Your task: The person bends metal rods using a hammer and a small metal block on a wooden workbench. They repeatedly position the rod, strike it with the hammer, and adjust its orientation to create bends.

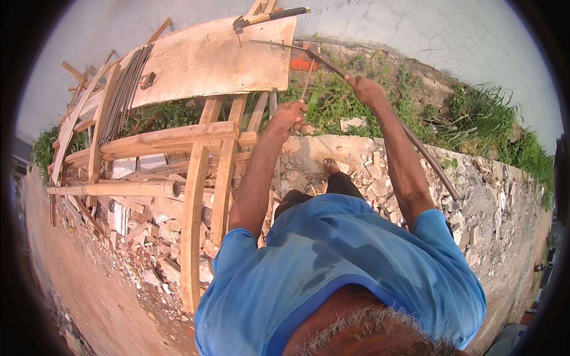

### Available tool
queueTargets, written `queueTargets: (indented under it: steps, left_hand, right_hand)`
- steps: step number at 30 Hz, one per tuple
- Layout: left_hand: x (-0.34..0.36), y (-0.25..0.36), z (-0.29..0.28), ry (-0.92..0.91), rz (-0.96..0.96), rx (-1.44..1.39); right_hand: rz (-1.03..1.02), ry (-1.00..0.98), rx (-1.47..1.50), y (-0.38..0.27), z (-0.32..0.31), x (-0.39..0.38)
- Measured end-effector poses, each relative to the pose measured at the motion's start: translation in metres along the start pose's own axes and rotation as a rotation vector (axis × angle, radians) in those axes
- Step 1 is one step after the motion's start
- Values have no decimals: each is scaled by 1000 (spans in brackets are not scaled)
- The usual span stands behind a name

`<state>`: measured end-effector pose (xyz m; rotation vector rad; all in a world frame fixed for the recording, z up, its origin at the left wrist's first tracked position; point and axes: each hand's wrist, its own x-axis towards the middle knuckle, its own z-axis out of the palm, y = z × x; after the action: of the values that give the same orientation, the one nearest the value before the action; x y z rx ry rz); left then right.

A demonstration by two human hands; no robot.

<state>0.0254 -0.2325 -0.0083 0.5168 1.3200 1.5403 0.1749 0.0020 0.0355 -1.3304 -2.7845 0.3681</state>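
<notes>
My left hand (288, 116) is closed around the lower end of a thin rod (308, 80), which rises toward the board's right edge. My right hand (365, 90) grips a long dark metal bar (428, 153). Its far end meets the thin rod beside the wooden board (208, 56); its near end slants down past my right forearm. Another thin length of metal lies on the board between small upright pegs or nails (271, 44); how it joins the bar is too small to tell. A claw hammer (270, 18) with a black grip rests at the board's far edge.
Several thin steel rods (126, 89) lie at the board's left, by a tape measure (147, 80). A timber frame (196, 207) and a bamboo pole (119, 188) stand below. Broken rubble (374, 172) covers the ground around my feet. Weeds (475, 118) line a grey wall (427, 35).
</notes>
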Motion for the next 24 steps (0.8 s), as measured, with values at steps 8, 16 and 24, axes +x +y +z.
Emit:
queueTargets:
  steps: [8,16,24]
  left_hand:
    - [2,0,5,122,107,380]
    - [5,32,-37,164,238,959]
    - [-9,28,-27,146,318,974]
  right_hand:
    - [-46,-54,-50,4,-6,-1]
    - [32,41,50,-26,14,-19]
    - [-70,-35,140,-11,3,-20]
